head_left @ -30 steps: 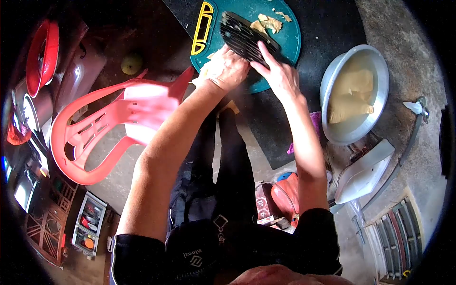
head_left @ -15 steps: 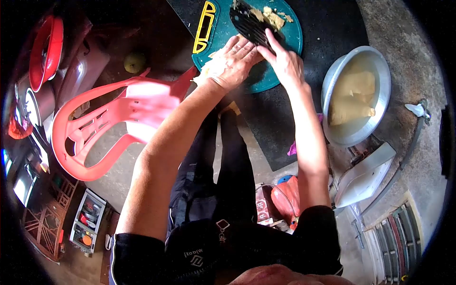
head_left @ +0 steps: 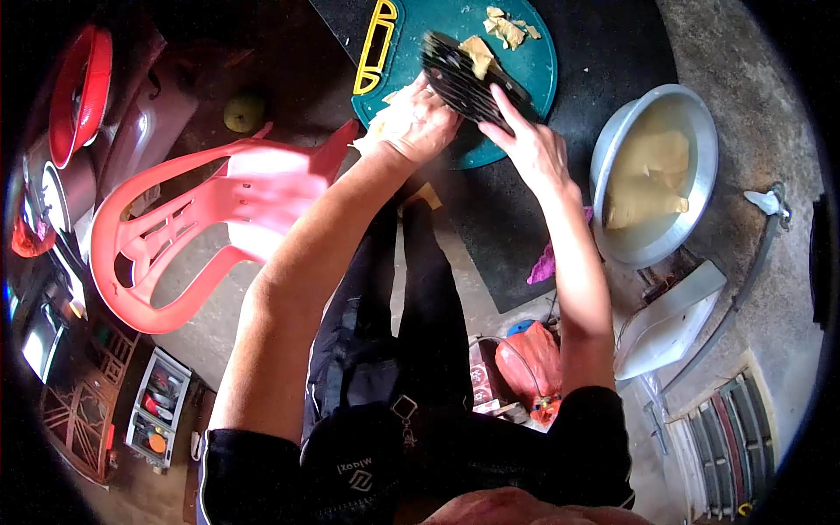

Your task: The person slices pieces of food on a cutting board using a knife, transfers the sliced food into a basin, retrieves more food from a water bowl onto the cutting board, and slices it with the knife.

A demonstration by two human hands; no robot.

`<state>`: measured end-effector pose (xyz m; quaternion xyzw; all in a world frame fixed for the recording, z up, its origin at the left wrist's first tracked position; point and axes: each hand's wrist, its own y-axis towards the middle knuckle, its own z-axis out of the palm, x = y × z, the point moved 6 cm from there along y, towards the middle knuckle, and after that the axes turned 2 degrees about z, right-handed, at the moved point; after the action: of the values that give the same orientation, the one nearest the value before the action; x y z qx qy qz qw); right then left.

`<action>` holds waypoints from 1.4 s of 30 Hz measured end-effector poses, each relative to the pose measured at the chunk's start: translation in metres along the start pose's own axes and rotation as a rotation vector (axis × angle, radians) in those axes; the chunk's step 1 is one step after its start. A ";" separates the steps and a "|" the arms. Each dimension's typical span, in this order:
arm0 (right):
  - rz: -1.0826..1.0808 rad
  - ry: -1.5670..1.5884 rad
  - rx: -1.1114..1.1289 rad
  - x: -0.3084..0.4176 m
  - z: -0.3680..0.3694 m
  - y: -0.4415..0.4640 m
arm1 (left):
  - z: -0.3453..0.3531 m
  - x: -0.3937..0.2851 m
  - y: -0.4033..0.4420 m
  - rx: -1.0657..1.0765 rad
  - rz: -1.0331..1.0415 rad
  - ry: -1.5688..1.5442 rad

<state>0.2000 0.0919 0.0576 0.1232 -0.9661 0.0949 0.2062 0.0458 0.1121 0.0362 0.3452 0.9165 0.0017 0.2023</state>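
A round green cutting board with a yellow-edged handle lies on the dark table. My right hand grips a wide black cleaver with a ridged blade, its index finger stretched along the blade. A pale yellow slice clings to the blade's far side. My left hand is curled beside the blade, fingers bent, holding down a pale yellow food piece that is mostly hidden under it. Several cut pale pieces lie at the board's far side.
To the right stands a metal basin of cloudy water with large pale yellow chunks in it. A pink plastic chair stands at the left, near a round greenish fruit. A red bag is below the dark table.
The cleaver has shifted slightly toward me, uncovering the cut pieces behind it. My left fingers have curled in and drawn back to the left. A slice now shows on the blade.
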 end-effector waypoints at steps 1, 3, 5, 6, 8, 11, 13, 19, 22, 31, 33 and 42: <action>-0.057 0.017 -0.085 0.004 0.007 0.011 | 0.000 0.000 -0.001 0.094 -0.065 -0.019; -0.084 -0.042 -0.092 0.011 0.014 0.027 | 0.013 0.004 -0.001 0.397 -0.157 0.009; -0.083 -0.033 -0.109 0.007 0.016 0.022 | 0.002 -0.003 -0.001 0.061 -0.045 -0.019; -0.057 -0.004 -0.096 0.001 0.012 0.012 | -0.005 -0.005 -0.003 -0.109 0.010 -0.030; 0.060 -0.011 -0.011 -0.007 -0.002 -0.009 | -0.003 -0.007 -0.001 -0.113 0.041 0.036; 0.079 -0.089 0.027 -0.014 -0.007 -0.016 | -0.001 -0.004 0.001 -0.124 0.100 -0.068; 0.023 -0.038 -0.016 -0.010 0.005 0.003 | 0.003 -0.003 -0.002 -0.071 0.084 -0.100; -0.038 -0.005 -0.156 -0.014 0.001 0.052 | -0.012 -0.008 0.004 -0.248 0.091 -0.065; -0.003 0.072 -0.032 -0.014 -0.007 0.016 | -0.005 -0.004 0.003 -0.210 0.076 -0.109; 0.051 -0.022 0.069 -0.003 -0.008 -0.009 | -0.006 0.000 -0.002 -0.146 0.020 -0.160; -0.021 -0.010 0.030 0.007 0.006 0.016 | -0.005 -0.001 -0.003 0.187 -0.085 -0.151; 0.078 -0.117 0.051 -0.031 -0.007 -0.029 | -0.006 -0.004 0.001 -0.210 0.087 -0.165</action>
<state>0.2380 0.0716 0.0545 0.0959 -0.9778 0.1201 0.1422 0.0472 0.1109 0.0431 0.3603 0.8758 0.0779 0.3116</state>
